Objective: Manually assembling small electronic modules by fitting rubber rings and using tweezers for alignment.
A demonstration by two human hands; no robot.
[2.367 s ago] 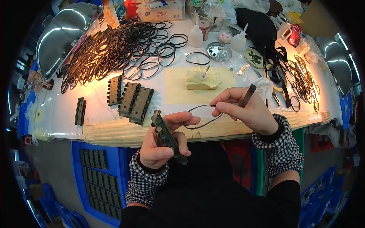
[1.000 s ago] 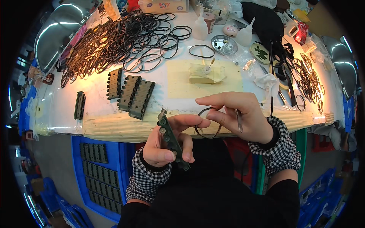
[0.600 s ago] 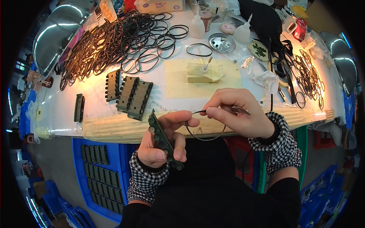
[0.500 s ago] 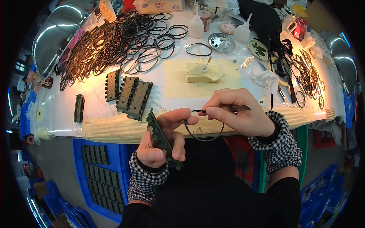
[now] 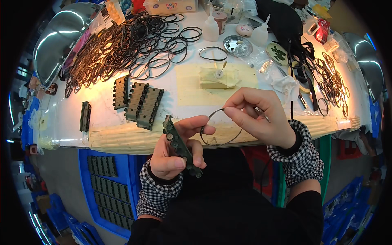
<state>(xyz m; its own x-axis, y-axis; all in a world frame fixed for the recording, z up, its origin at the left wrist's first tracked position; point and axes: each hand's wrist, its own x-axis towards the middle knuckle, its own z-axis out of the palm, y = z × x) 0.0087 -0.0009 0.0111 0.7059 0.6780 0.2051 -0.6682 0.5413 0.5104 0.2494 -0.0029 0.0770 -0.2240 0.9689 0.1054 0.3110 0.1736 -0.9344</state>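
Observation:
My left hand (image 5: 167, 161) is closed around a dark green toy tank chassis (image 5: 177, 143), a narrow piece with round wheels along its side, held tilted. Between thumb and forefinger of my right hand (image 5: 261, 118) is the top of a thin black ribbed track loop (image 5: 223, 145), which hangs open in a ring. The loop's left side passes by my left fingertips; whether they touch it I cannot tell. A slim metal tool (image 5: 267, 119) pokes out of my right fingers, mostly hidden.
Finished-looking green chassis rows (image 5: 143, 105) lie left on the table, with a single one (image 5: 85, 116) farther left. Behind is a heap of black loops (image 5: 122, 45). A taped block (image 5: 218, 79) with a thin stick stands mid-table. Below left, a blue crate (image 5: 83, 179) holds more chassis.
My right hand has risen slightly, lifting the loop's top edge. My left hand and the chassis have shifted a little to the right.

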